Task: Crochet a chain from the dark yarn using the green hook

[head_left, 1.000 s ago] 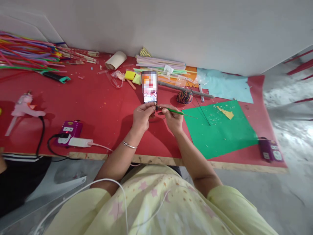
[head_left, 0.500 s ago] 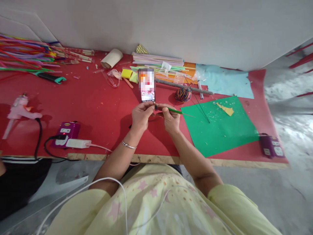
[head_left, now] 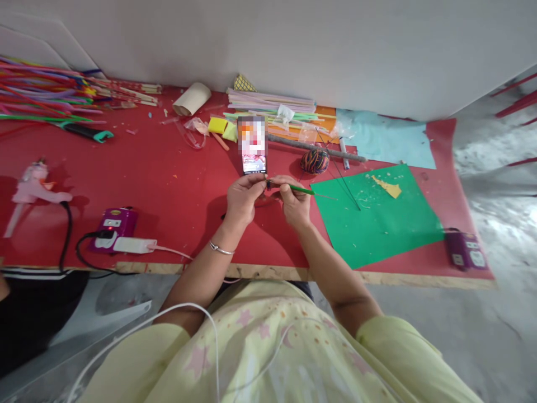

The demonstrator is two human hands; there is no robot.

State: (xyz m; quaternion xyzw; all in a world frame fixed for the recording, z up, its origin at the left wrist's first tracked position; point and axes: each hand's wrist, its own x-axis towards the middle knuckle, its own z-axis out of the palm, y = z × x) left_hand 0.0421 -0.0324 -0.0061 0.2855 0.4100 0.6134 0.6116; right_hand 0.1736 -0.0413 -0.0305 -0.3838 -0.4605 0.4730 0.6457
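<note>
At eleven o'clock from the left hand [head_left: 240,200], a cardboard tube [head_left: 192,99] lies on its side on the bench [head_left: 184,190], its inside unclear. The left fingers pinch a small dark piece. Clamped in the right hand's [head_left: 297,208] fingers is a green-handled tool [head_left: 304,190] — long axis near nine-to-three, one end toward that piece, the other over the green sheet [head_left: 373,235].

Yarn ball [head_left: 314,161] behind the tool [head_left: 301,190]
</note>
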